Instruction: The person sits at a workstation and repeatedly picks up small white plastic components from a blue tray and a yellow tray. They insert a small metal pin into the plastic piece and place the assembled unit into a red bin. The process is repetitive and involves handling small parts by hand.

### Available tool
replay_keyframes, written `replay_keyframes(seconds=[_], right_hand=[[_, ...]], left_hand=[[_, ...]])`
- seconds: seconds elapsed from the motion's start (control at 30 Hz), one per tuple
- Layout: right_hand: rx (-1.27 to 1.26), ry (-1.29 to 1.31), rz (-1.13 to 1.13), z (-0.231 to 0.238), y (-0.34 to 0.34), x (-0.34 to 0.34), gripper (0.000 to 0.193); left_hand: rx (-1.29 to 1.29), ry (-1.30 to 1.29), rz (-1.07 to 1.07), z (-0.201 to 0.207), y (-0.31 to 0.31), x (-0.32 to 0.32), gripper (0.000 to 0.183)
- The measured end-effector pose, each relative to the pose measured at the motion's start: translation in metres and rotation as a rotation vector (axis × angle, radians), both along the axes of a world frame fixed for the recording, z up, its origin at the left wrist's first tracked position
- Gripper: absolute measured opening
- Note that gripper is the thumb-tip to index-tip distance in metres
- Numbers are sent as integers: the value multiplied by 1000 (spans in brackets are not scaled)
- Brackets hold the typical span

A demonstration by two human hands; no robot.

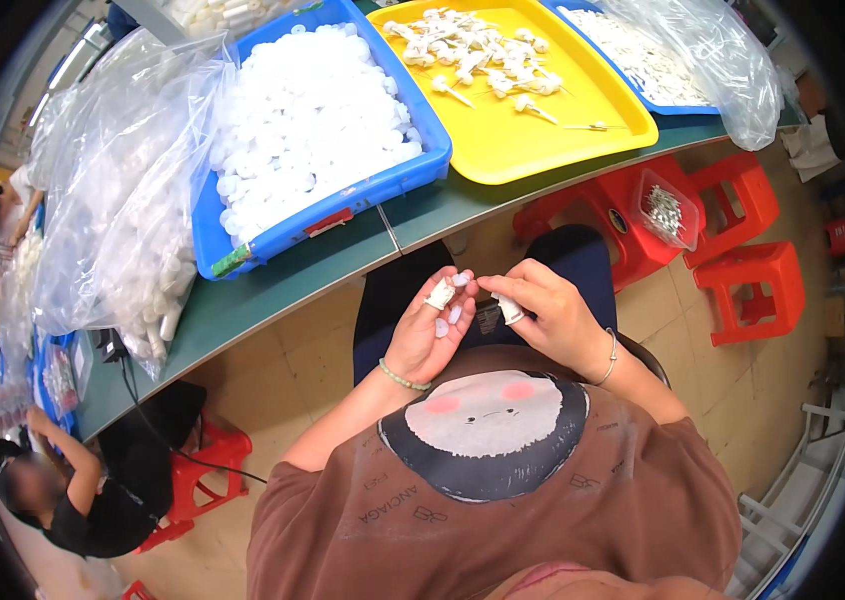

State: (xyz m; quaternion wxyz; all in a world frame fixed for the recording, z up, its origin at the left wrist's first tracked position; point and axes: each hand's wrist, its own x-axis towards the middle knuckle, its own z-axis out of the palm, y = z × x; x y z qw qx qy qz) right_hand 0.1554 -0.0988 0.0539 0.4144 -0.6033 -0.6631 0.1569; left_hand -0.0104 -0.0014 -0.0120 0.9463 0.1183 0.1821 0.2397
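Above my lap, my left hand (421, 335) is turned palm up with its fingers curled around a few small translucent white plastic pieces (441, 327). Another such piece (461, 280) shows at its fingertips. Close beside it is my right hand (551, 315), fingers bent together and the index fingertip almost at that piece. Whatever the right fingers pinch, if anything, is too small to make out. White wrapping, which looks like tape, covers a digit on each hand. Similar white pieces (313, 110) fill the blue bin (383, 192) on the table in front of me.
A yellow tray (513, 165) right of the bin carries white parts with thin pins (483, 55). Bulging plastic bags (123, 190) stand left. Red stools (758, 290) and a clear tub of metal parts (665, 212) are at right. Another person (93, 500) sits at left.
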Motion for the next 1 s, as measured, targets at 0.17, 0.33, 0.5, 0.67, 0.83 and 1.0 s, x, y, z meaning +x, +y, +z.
replay_keyframes(seconds=[0.17, 0.33, 0.5, 0.67, 0.83, 1.0], right_hand=[[-52, 26, -6, -4, 1, -1, 34], [-75, 45, -19, -7, 2, -3, 32], [-81, 49, -23, -8, 3, -3, 31], [-113, 166, -43, -16, 4, 0, 35], [-34, 123, -36, -17, 5, -4, 41], [-37, -163, -85, -19, 6, -4, 44]], left_hand=[[-6, 41, 4, -7, 1, -1, 15], [1, 74, 0, -7, 1, -1, 21], [27, 70, 2, -3, 0, -1, 26], [5, 74, 13, -4, 1, 0, 25], [-14, 105, 44, -4, 0, 1, 23], [-26, 89, 73, -5, 1, 2, 22]])
